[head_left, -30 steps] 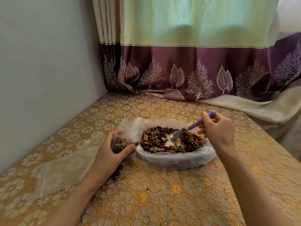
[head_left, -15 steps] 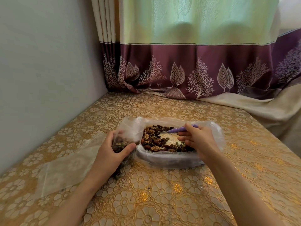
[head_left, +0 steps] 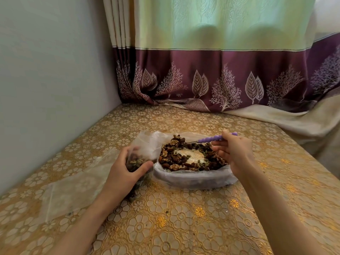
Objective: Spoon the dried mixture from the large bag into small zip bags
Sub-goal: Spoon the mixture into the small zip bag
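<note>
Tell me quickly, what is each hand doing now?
Left hand: grips the small zip bag, partly filled.
Right hand: holds the purple-handled spoon, loaded, over the large bag.

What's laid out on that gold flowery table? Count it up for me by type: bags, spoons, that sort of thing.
Large bags of dried mixture: 1, the large bag in the middle.
Small zip bags with mixture in them: 1, the small zip bag gripped by the left hand.
Flat clear bags holding nothing: at least 1, the flat bag lying to the left.
Spoons: 1, the purple-handled spoon held by the right hand.
Total: 4
</note>
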Demonstrator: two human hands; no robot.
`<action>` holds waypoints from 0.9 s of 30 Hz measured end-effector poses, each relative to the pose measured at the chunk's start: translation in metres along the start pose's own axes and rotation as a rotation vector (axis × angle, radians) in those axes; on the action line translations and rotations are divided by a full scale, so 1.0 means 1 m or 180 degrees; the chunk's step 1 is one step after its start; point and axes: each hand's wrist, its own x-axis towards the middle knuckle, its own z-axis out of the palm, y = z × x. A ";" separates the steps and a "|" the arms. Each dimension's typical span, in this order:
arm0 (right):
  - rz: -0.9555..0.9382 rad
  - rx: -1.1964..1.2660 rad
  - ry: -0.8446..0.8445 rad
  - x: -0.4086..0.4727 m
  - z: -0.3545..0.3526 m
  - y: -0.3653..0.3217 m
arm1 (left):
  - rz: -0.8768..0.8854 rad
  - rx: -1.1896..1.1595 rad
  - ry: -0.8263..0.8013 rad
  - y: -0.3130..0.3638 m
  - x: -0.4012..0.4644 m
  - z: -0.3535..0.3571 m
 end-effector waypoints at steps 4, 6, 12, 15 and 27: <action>-0.0151 0.0142 -0.0126 -0.003 0.003 -0.010 | 0.0016 0.0057 0.0019 0.000 0.000 0.000; -0.0266 0.0229 -0.0199 -0.006 0.005 -0.015 | 0.0020 0.0084 0.0033 0.000 0.001 0.000; -0.0589 0.0313 -0.0497 -0.022 0.015 -0.027 | -0.0024 0.0097 0.0080 -0.002 0.001 -0.001; -0.0694 0.0287 -0.0699 -0.030 0.023 -0.028 | -0.0057 0.0035 0.0092 -0.001 0.001 -0.001; -0.1591 -0.0304 -0.1241 -0.036 0.029 -0.028 | -0.0184 -0.0133 0.0157 -0.001 0.001 -0.001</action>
